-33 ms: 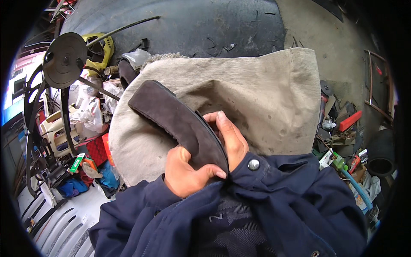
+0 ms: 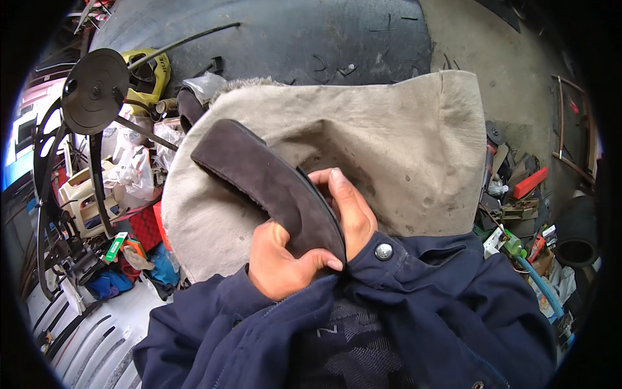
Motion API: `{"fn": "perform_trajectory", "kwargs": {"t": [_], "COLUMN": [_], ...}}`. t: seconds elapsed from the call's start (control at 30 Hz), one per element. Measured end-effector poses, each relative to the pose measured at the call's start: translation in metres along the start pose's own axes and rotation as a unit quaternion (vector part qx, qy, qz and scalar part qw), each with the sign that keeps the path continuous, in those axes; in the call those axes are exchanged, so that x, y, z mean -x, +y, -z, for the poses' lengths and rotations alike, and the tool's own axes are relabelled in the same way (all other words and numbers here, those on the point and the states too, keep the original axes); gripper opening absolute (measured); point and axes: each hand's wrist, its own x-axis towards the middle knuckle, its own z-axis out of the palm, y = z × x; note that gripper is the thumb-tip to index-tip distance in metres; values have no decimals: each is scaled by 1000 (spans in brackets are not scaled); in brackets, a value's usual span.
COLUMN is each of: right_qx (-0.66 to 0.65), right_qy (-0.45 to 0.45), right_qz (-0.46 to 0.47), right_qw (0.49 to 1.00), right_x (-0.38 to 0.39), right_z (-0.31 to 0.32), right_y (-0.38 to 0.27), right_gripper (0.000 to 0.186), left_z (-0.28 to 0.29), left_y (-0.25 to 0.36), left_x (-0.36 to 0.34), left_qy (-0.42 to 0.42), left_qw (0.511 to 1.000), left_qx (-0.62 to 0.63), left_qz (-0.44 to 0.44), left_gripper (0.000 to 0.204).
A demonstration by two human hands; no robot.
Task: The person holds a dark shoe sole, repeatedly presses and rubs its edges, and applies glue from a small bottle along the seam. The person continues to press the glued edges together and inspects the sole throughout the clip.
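Note:
A dark brown suede shoe [image 2: 259, 168] lies slanted over the beige cloth [image 2: 414, 162] on my lap. Its thin black sole edge runs along the right side, and a rough, fuzzy edge shows on the left. My left hand [image 2: 278, 259] wraps round the lower part from the left, with the thumb pressed across the end nearest my body. On the sole side, my right hand [image 2: 350, 211] grips the same shoe, fingertips against the edge; part of its fingers is hidden behind it. Dark blue sleeves cover both wrists.
At the left stands a black metal stand with a round disc [image 2: 96, 91], near a yellow helmet-like shell [image 2: 152, 74] and plastic bags [image 2: 135, 172]. A dark mat [image 2: 291, 42] with scraps lies ahead. To the right are an angle grinder [image 2: 494, 136], a red block [image 2: 530, 183] and a black tube [image 2: 576, 243].

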Motion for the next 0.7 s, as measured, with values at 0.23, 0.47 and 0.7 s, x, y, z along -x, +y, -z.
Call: {"fn": "perform_trajectory", "kwargs": {"t": [0.23,0.47,0.7], "right_qx": [46,-32,7], "right_qy": [37,-31,-13], "right_qz": [41,-25,-10], "right_qw": [997,999,1000], "right_x": [-5,-4,-6], "right_z": [-7,-1,-3], "right_y": [1,6,7], "right_gripper": [49,51,55], "left_z": [17,29,20], "left_y": [-1,-3,-8], "left_x": [-7,-1,-5], "left_qy": [-54,-140,-88], "left_qw": [998,990,995], "left_qx": [-21,-16,33], "left_qz": [8,11,-29], "left_gripper": [49,70,58]}}
